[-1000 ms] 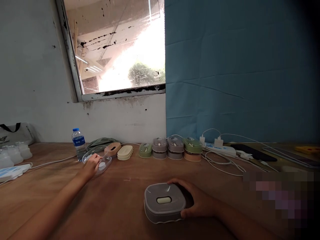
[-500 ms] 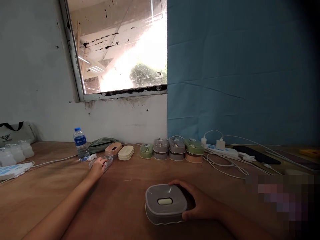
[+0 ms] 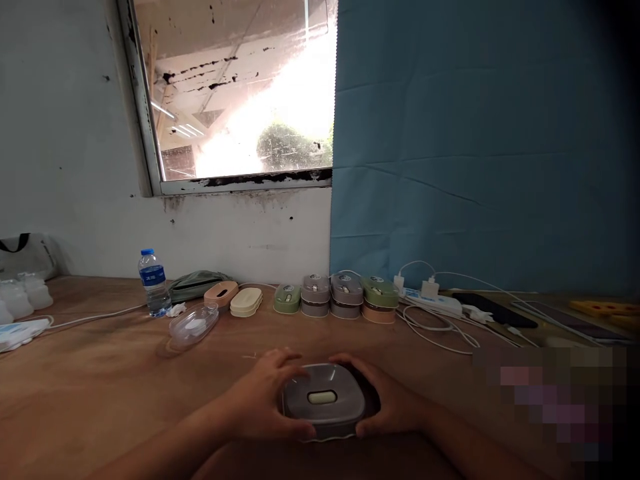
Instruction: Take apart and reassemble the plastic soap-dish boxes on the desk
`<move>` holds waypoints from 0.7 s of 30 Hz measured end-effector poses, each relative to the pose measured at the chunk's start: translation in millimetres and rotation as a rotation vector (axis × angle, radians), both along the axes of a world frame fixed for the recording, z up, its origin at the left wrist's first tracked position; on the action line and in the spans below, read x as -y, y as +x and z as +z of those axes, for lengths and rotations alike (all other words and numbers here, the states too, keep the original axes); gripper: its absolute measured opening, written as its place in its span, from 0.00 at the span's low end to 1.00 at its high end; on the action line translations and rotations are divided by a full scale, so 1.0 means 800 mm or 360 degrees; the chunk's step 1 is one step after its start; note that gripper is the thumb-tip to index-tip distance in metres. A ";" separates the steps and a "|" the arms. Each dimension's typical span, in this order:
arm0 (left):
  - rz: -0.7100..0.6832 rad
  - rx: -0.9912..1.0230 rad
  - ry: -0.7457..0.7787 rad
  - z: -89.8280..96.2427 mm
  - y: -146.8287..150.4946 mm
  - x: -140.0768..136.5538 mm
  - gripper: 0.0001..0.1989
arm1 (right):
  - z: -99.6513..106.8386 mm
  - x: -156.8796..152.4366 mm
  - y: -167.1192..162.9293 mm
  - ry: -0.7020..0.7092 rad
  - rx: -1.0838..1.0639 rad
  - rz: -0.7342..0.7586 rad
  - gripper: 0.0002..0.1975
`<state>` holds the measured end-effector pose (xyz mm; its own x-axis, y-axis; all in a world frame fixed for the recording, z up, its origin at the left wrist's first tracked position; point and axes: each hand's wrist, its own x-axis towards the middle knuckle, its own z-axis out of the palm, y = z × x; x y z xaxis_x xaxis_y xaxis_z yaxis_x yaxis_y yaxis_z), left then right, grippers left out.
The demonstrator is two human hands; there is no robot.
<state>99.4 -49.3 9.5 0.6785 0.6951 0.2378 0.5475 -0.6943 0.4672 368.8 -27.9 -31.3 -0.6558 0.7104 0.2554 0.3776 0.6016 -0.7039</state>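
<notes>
A grey lidded box (image 3: 345, 399) with a pale oval piece in the middle of its lid sits on the near part of the wooden table. From the left, my left hand (image 3: 267, 400) curves around it, thumb at the front edge and fingers over the back left corner. My right hand (image 3: 387, 400) clasps the opposite side, with its thumb at the front right and fingertips at the back. The box's side walls are partly hidden by my hands.
A clear plastic tray (image 3: 193, 328) lies at the left, near a water bottle (image 3: 155, 285). Peach (image 3: 220, 295), cream (image 3: 246, 303) and green (image 3: 287, 299) boxes stand by stacked boxes (image 3: 346, 297). White cables (image 3: 440, 330) and a power strip (image 3: 435, 303) lie at right.
My left hand has left the clear plastic tray and come to the left side of the grey box. My right hand stays on the box. The view has shifted slightly.
</notes>
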 end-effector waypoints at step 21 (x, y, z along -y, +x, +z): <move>0.0683 0.1190 -0.0250 -0.029 0.003 -0.046 0.18 | -0.014 -0.007 0.000 0.0013 0.0214 -0.0268 0.50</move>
<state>101.9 -12.4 -14.0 0.0556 0.9166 0.3959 0.2587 -0.3962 0.8810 368.7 -21.9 -42.1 -0.5567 0.8110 0.1800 0.5633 0.5278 -0.6357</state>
